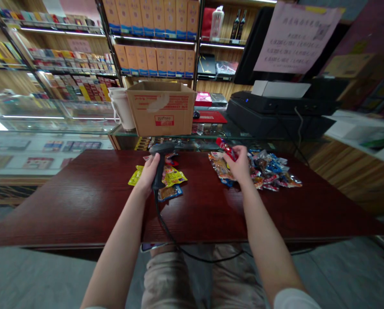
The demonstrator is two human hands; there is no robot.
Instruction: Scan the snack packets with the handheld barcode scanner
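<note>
Two bare hands are working over a dark red-brown table (200, 210), each holding one item. The left hand (149, 174) is gripping a black handheld scanner (160, 167), its fingers closing around the upright handle while the scanner head is sitting above the fist. A black cable (207, 260) is leaving the base of the handle, passing over the near table edge and hanging in a curve across the front of the person's legs (166, 274). Several yellow packets (176, 177) are lying beneath and around the left hand, and a blue-edged packet (170, 193) is resting just on their near side. The right hand (241, 165) is holding a red packet (227, 149) on the right half of the table, its fingers clamping the near end while the far end is pointing up and to the left. A mixed packet pile (273, 169) is spreading under the right hand and on to its right. On the far side, an open cardboard box (162, 113) is standing on a glass counter (192, 143), with a white cup (123, 109) standing just left of it. To the far right, a pink sheet (294, 38) is covering part of a black monitor (250, 47).
</note>
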